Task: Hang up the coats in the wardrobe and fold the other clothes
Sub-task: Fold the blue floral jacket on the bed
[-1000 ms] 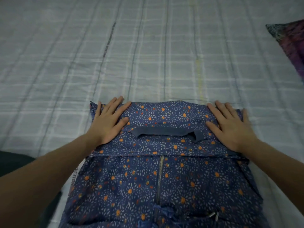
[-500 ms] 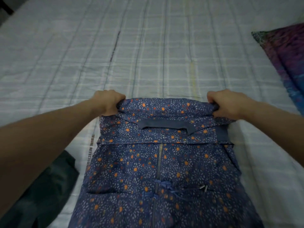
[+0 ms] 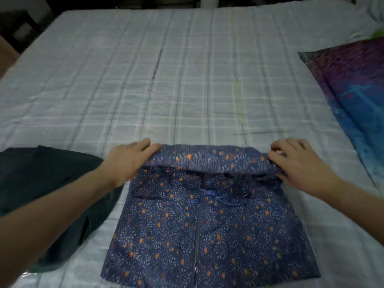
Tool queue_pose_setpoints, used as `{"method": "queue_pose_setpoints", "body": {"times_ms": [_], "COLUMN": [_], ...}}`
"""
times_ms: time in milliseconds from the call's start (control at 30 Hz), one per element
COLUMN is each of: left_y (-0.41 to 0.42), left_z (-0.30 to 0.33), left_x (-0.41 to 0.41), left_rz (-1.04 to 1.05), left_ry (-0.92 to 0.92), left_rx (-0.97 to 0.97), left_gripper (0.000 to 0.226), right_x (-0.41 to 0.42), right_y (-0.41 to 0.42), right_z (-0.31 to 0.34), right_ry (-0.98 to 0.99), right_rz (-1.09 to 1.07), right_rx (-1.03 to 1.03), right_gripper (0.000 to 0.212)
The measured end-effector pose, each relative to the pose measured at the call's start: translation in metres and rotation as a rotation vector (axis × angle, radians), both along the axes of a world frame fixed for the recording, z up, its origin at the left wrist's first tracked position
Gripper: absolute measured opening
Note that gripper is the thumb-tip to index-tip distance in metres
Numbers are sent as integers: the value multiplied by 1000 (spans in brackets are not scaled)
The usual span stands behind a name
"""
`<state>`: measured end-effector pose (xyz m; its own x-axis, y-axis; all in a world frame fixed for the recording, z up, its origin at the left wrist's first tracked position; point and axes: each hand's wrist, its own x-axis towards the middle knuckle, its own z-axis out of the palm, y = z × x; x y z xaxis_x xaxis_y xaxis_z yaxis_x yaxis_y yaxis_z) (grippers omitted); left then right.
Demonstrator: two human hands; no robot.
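A dark blue garment [image 3: 207, 231] with orange and white specks and a centre zip lies on the bed in front of me. Its far end is lifted and rolled back over the zip part. My left hand [image 3: 128, 161] grips the left corner of that raised fold. My right hand [image 3: 299, 163] grips the right corner. A small blue drawstring bow shows just under the fold.
The bed [image 3: 166, 80] has a pale checked sheet. A dark green garment [image 3: 47, 196] lies crumpled at the left under my left forearm. A purple and blue pillow [image 3: 357, 92] sits at the right edge. Dark furniture stands beyond the bed's far edge.
Both hands went from pressing flat on the folded far end to gripping its corners, then lifted it and drew it toward me over the zip part.
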<state>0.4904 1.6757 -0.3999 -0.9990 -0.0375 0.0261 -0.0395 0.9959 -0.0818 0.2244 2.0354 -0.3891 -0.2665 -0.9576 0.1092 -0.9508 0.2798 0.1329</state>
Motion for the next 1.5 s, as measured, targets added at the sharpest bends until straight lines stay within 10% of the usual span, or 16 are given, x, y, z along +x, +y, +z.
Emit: {"method": "queue_pose_setpoints", "body": {"times_ms": [167, 367, 467, 633, 900, 1267, 1367, 1500], "left_y": [35, 73, 72, 57, 48, -5, -1, 9], "left_z": [-45, -76, -66, -77, -149, -108, -84, -42], "left_x": [61, 83, 74, 27, 31, 0, -29, -51], "left_rz": [-93, 64, 33, 192, 706, 312, 262, 178], "left_ry": [-66, -597, -288, 89, -69, -383, -560, -436], "left_rx": [-67, 64, 242, 300, 433, 269, 158, -53], "left_gripper": [81, 76, 52, 42, 55, 95, 73, 24], "right_x": [61, 95, 96, 94, 60, -4, -10, -16], "right_y": [41, 72, 54, 2, 50, -4, -35, -32], "right_z": [-55, -88, -70, -68, -138, -91, -71, -37], "right_ry": [-4, -227, -243, -221, -394, -501, -373, -293], "right_rz": [47, 3, -32, -255, -674, -451, -408, -298], "right_rx": [49, 343, 189, -89, 189, 427, 709, 555], "right_gripper": [62, 49, 24, 46, 74, 103, 69, 38]}}
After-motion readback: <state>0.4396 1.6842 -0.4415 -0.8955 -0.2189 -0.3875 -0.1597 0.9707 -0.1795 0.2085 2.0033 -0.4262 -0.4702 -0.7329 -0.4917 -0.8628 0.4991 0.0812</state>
